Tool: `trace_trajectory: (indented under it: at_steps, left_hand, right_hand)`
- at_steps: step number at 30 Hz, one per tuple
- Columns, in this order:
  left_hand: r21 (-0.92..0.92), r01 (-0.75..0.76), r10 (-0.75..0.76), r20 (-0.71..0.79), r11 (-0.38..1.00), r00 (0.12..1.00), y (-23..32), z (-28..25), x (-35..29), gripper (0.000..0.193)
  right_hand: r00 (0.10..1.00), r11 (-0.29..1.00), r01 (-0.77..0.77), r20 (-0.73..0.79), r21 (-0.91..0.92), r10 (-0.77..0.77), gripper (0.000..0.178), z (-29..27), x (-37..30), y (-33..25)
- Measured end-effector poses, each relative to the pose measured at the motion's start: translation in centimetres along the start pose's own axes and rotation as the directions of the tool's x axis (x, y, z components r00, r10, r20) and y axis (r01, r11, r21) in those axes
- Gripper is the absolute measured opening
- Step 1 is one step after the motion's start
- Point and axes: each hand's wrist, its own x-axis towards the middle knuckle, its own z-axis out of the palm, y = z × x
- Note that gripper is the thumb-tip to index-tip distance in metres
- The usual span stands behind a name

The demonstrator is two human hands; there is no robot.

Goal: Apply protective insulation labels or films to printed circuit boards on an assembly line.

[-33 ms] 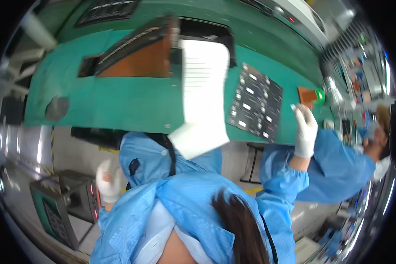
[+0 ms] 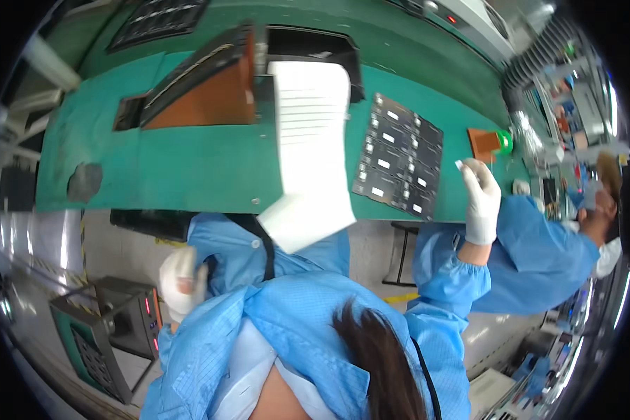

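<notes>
My right hand [image 2: 481, 203], in a white glove, is raised over the right end of the green table. Its thumb and fingertips pinch a small white label [image 2: 459, 164]. Just left of it lies a dark circuit board panel [image 2: 399, 164] bearing several white labels; the hand is apart from it. Low at the left, beside my blue sleeve, my gloved left hand [image 2: 180, 283] hovers with thumb and fingers apart and nothing seen in it. A long white label sheet [image 2: 313, 154] with rows of lines hangs over the table's front edge toward my lap.
An orange and black slanted stand [image 2: 210, 98] and a black box [image 2: 315, 52] sit behind the sheet. A green roll [image 2: 502, 142] stands by an orange block [image 2: 479, 145]. At the right is a co-worker in blue [image 2: 532, 252]. A metal rack [image 2: 122, 329] stands lower left.
My left hand has moved slightly right, closer to my body. My right hand still holds the small label beside the panel. The whole view has shifted a little.
</notes>
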Motion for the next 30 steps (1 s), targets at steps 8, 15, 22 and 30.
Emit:
trace_trajectory:
  at_steps: [8, 15, 22, 30]
  left_hand:
    - [-0.113, -0.422, 0.436, 0.179, 0.899, 0.882, 13.8, 3.8, 14.4, 0.067]
    - [-0.313, -0.461, 0.523, 0.151, 0.830, 0.839, 14.5, 5.1, 15.2, 0.035]
    - [-0.854, 0.402, -0.370, 0.275, 0.329, 0.887, 12.4, 3.7, 16.7, 0.031]
    - [-0.741, 0.571, -0.461, 0.393, 0.355, 0.796, 15.6, 3.3, 18.5, 0.016]
  right_hand:
    - [0.988, 0.989, 0.126, 0.099, -0.073, -0.119, 0.012, -4.6, -1.6, 6.4]
    - [0.974, 0.975, 0.195, 0.136, -0.102, -0.181, 0.014, -3.2, 1.4, 9.1]
    - [0.948, 0.959, 0.244, 0.246, -0.147, -0.203, 0.010, -2.6, 3.8, 9.5]
    - [0.942, 0.963, 0.231, 0.279, -0.138, -0.186, 0.008, -2.0, 4.8, 10.1]
